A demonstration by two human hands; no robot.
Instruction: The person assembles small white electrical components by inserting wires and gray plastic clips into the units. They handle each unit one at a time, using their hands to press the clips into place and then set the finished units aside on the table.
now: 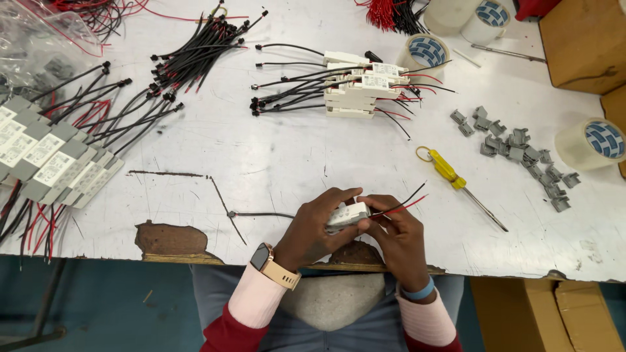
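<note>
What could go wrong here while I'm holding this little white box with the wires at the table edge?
The white module, held by both the left hand and the right hand, hangs near the worn table edge, so a slip might drop it to the floor. Its thin red and black leads stick out loose and might bend or pull out. The yellow screwdriver lies close and could get knocked.

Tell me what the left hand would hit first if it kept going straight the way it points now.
The left hand points up and to the right, across the small white module it holds with the right hand. Beyond that, the red and black wires come first, then probably the yellow-handled screwdriver, though depth is unclear.
</note>
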